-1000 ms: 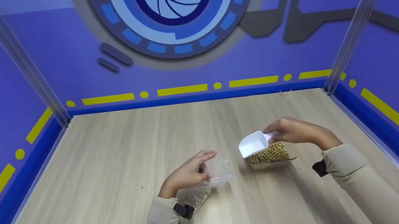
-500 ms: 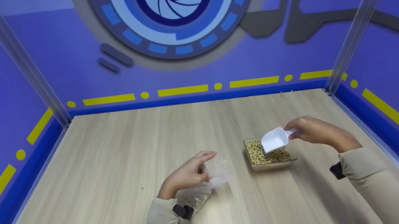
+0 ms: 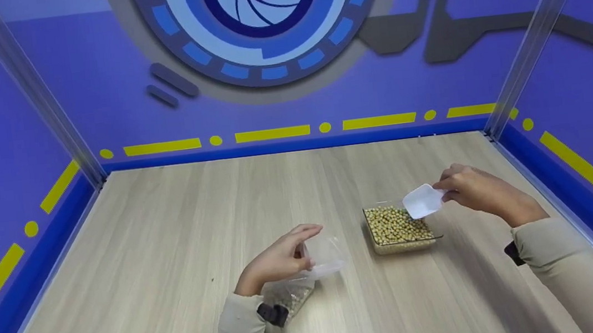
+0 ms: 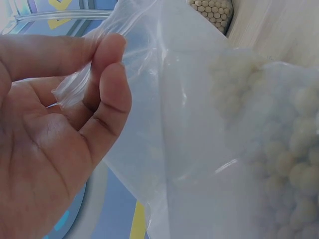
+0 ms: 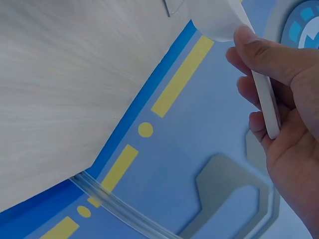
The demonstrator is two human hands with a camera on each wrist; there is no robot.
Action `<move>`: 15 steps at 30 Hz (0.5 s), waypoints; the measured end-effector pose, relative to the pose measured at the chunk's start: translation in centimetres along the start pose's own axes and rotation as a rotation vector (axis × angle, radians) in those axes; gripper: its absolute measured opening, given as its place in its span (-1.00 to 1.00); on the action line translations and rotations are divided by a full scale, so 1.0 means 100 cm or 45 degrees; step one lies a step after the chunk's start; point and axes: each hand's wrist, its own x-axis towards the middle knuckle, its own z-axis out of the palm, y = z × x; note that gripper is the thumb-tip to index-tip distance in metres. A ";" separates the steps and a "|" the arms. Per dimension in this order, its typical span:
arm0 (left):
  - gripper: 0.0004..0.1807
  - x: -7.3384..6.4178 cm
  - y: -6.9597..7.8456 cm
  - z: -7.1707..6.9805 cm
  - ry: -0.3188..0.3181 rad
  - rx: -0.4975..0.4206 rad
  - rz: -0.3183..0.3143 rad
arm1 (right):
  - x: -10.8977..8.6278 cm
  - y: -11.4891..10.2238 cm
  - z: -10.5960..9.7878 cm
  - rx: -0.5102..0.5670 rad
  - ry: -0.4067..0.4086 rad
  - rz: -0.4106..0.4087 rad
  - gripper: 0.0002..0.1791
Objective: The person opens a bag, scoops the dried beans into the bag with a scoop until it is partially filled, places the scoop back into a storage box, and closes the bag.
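Observation:
My left hand [image 3: 279, 258] pinches the top edge of a clear plastic bag [image 4: 189, 134] between thumb and fingertips. Round pale beans [image 4: 294, 169] fill the lower part of that bag, which rests on the table under the wrist. With my right hand [image 3: 478, 190] I grip the handle of a white plastic scoop [image 3: 422, 201]. The scoop's bowl overlaps the far right corner of a clear rectangular container [image 3: 406, 246] in the head view. Yellowish soybeans [image 3: 392, 222] fill much of this container. In the right wrist view, fingers and thumb wrap the scoop's handle [image 5: 267, 102].
A light wood-grain table [image 3: 196, 217] lies under everything. Blue printed panels [image 3: 289, 106] stand along its back and both sides, with metal posts [image 3: 534, 44] at the back corners.
My right hand has moved right with the scoop, from over the container's left part to its far right corner, and the scoop has tilted. My left hand and the bag stay put.

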 end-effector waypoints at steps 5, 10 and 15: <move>-0.27 0.000 -0.001 0.000 -0.012 -0.031 0.003 | 0.002 0.001 0.002 -0.117 0.062 -0.087 -0.74; -0.29 0.001 -0.001 0.001 -0.012 -0.016 0.010 | 0.006 0.000 0.004 -0.230 0.077 -0.151 -0.73; -0.29 0.001 -0.001 0.001 -0.014 -0.018 0.010 | 0.010 0.000 0.009 -0.322 0.075 -0.205 -0.70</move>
